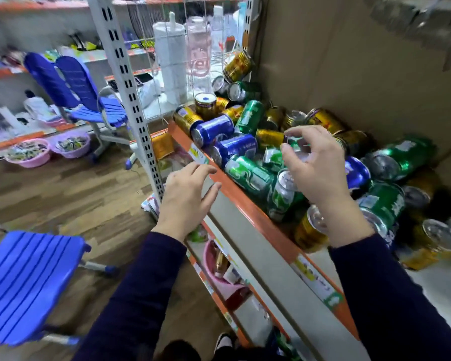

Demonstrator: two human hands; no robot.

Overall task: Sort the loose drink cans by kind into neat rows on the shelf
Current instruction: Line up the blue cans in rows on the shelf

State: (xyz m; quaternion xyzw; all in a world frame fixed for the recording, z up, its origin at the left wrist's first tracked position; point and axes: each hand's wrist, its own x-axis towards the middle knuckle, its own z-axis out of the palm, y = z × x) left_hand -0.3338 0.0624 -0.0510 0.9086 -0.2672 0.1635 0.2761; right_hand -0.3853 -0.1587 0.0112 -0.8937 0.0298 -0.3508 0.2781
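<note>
Cans (pixel 268 138): lay loose in a mixed heap on the top shelf (pixel 245 201), mostly on their sides, touching and overlapping, unsorted, no rows formed.
Green cans (pixel 249 174): lay scattered through the heap, several just behind the orange front edge and more toward the right.
Blue cans (pixel 214 128): lay side by side near the left end, ends facing the front edge; another showed past the right wrist.
Gold cans (pixel 186 118): lay mostly at the left end and along the back; one stood upright near the corner, one leaned high against the wire panel (pixel 188 27).
Left hand (pixel 185 196): hovered at the shelf's front edge, fingers loosely spread and gently bent, nothing held; could not tell whether the fingertips touched the edge.
Right hand (pixel 315 165): hung over the green cans mid-heap, fingers spread wide and curved, thumb well apart from forefinger, nothing gripped.
Sleeves (pixel 141 295): dark, reached to both wrists.
Backing: brown cardboard (pixel 349 74) stood behind the heap.
Post (pixel 126 82): slotted, rose at the shelf's left corner.
Surroundings: two blue chairs (pixel 71 82) and pink basins (pixel 29 153) stood on the wooden floor (pixel 76 183) to the left; a nearer blue chair seat (pixel 29 277) sat at lower left.
</note>
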